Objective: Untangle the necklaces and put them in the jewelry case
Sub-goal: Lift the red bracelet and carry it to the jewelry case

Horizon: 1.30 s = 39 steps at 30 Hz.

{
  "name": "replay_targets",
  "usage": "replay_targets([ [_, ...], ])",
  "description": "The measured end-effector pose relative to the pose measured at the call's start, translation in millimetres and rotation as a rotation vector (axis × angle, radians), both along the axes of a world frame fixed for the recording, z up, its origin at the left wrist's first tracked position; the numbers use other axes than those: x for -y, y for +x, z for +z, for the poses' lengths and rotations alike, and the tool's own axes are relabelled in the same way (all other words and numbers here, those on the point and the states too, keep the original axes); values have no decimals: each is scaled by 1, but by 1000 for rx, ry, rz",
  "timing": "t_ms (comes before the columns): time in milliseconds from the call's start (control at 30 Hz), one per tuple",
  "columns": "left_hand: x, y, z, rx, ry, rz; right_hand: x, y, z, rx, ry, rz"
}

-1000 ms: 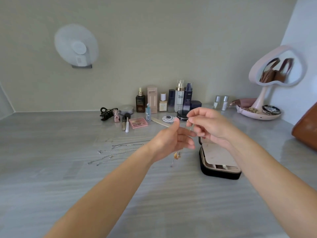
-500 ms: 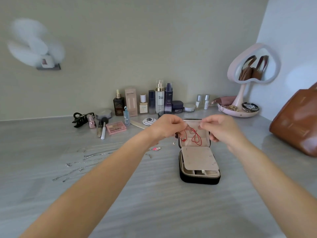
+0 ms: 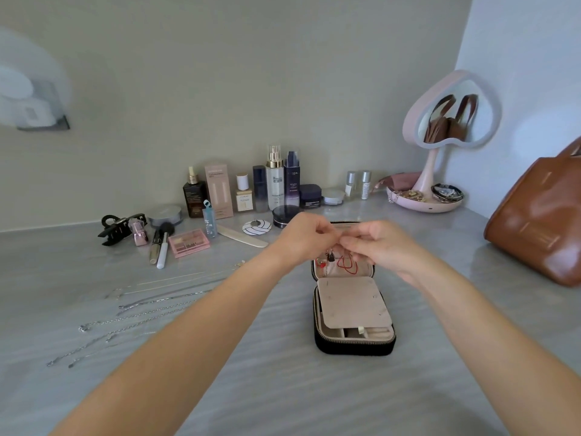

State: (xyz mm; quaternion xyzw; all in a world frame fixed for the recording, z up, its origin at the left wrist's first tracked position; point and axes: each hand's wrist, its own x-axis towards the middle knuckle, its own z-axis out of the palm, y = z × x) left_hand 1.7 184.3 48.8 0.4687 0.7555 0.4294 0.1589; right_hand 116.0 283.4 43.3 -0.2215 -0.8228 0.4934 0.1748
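A small black jewelry case (image 3: 355,344) lies open on the grey table, its beige inner flap folded forward over the compartments. My left hand (image 3: 303,237) and my right hand (image 3: 374,243) meet above the case's raised lid, fingertips pinched together on a thin necklace whose chain is barely visible. A small dark pendant (image 3: 330,256) hangs just below the fingers. A red cord necklace (image 3: 347,265) lies inside the lid. Several silver chains (image 3: 138,309) are laid out straight on the table to the left.
Cosmetic bottles (image 3: 273,180), a pink palette (image 3: 188,243), brushes and a black hair claw (image 3: 121,228) line the back. A pink heart-shaped mirror (image 3: 452,111) with a jewelry tray stands at the back right. A brown leather bag (image 3: 540,221) sits at the right edge.
My view has swung right and down toward the case. Both hands moved from left of the case to above its lid and came together, bringing the hanging necklace over the lid.
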Motion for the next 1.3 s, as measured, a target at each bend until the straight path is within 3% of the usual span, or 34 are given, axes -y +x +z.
replay_targets([
  [233,0,-10,-10,-22,62,-1,-11,-11,-4,6,213,-68],
  [400,4,-23,-21,146,178,220,-14,-26,-1,118,482,-32],
  [567,-3,-16,-31,366,28,100,-14,-38,1,135,614,-34],
  [1033,-17,-20,-53,225,157,212,-3,-50,-3,193,1112,-156],
  [1300,-19,-20,-58,235,175,251,-10,-43,-6,240,1226,-233],
])
